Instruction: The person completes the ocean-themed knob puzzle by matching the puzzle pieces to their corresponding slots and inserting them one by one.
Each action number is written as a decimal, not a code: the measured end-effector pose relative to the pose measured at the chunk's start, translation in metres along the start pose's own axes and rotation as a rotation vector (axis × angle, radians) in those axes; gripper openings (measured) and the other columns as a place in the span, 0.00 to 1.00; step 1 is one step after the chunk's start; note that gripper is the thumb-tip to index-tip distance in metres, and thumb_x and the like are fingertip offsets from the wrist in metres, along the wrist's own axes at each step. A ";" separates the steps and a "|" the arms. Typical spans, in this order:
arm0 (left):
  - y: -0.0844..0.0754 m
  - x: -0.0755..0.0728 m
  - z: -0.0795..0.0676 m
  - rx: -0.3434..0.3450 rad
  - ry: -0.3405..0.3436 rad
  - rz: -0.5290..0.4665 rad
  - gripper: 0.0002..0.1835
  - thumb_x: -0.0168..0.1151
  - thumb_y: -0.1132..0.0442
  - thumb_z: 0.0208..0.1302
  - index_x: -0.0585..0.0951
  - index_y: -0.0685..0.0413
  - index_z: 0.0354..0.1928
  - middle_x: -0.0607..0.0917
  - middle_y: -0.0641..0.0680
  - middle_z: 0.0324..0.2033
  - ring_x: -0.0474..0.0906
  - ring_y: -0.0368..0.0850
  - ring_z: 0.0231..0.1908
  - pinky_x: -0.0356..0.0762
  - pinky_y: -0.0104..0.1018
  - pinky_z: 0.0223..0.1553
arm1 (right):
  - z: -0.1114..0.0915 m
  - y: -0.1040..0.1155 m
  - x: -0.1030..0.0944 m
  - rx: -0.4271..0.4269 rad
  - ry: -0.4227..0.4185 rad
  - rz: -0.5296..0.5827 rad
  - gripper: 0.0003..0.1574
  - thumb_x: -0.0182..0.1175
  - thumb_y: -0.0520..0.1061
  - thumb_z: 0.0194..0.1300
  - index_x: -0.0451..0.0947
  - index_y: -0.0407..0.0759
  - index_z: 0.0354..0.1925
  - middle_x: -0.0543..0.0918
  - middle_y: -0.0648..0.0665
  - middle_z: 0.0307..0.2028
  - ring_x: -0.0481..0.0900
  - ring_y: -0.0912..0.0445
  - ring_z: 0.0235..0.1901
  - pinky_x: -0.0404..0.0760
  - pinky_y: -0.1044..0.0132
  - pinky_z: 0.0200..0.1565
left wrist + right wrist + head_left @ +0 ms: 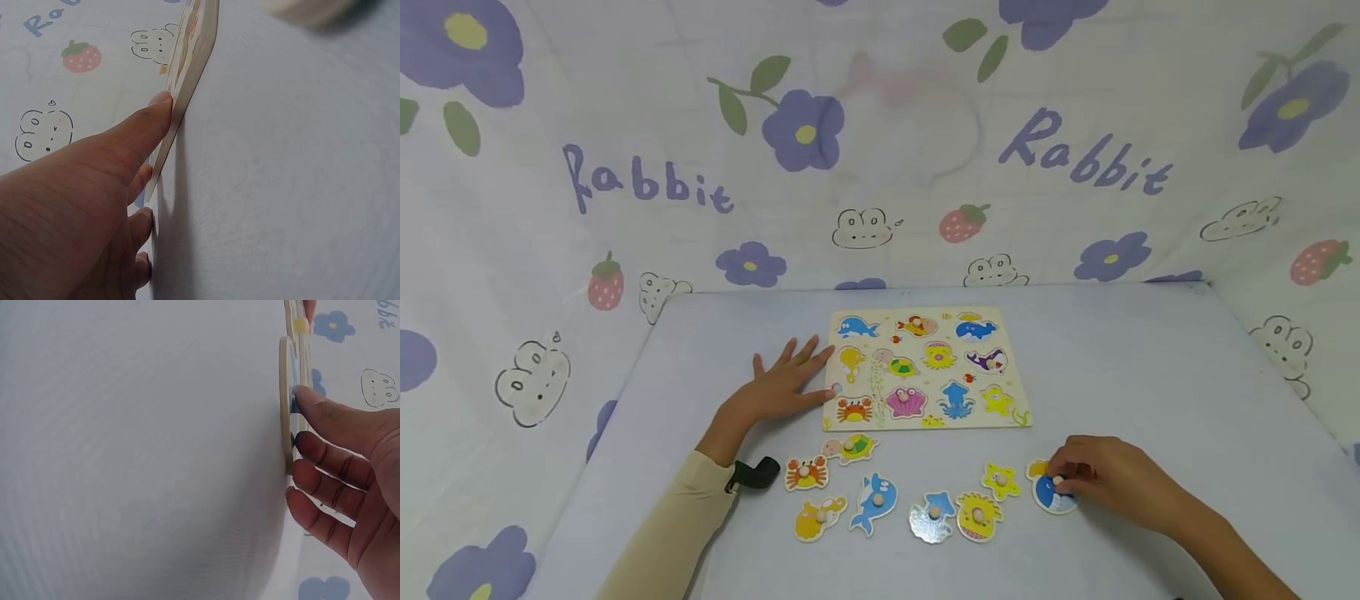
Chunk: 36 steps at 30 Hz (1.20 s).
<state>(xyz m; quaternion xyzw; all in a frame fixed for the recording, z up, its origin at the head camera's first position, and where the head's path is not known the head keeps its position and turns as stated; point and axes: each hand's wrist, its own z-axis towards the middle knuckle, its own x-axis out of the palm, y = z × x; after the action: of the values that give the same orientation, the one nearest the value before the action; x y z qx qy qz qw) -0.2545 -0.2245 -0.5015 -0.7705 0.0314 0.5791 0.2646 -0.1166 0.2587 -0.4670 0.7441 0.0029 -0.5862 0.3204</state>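
My right hand (1108, 479) pinches the wooden knob of a blue whale puzzle piece (1047, 497), low over the table at the right. In the right wrist view, thumb and fingertips meet at the face of the whale piece (285, 400), seen edge-on. My left hand (786, 383) has its fingers spread and touches the left edge of the wooden puzzle board (977, 422). The left wrist view shows the thumb on the edge of the board (181, 106). Knobs stand on the board's fish (917, 325), pink shell (906, 402) and purple orca (985, 360).
Loose knobbed pieces lie in front of the board: a crab (806, 472), turtle (853, 448), seahorse (810, 522), dolphin (872, 504), blue squid (931, 525), yellow octopus (977, 517) and starfish (1001, 481). A printed cloth (910, 183) hangs behind the table (1120, 358).
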 end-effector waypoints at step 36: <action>0.000 -0.004 -0.004 -0.007 0.003 -0.005 0.44 0.52 0.32 0.71 0.50 0.36 0.82 0.43 0.52 0.81 0.30 0.61 0.79 0.23 0.80 0.64 | 0.131 0.009 -0.044 0.004 -0.221 -0.147 0.06 0.71 0.42 0.64 0.84 0.43 0.39 0.79 0.51 0.27 0.73 0.55 0.27 0.76 0.64 0.29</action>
<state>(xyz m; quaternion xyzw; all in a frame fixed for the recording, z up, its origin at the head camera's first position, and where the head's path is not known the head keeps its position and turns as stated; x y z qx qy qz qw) -0.2523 -0.2277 -0.4974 -0.7724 0.0278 0.5772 0.2634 -0.2409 0.2054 -0.4386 0.6736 0.0208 -0.6864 0.2732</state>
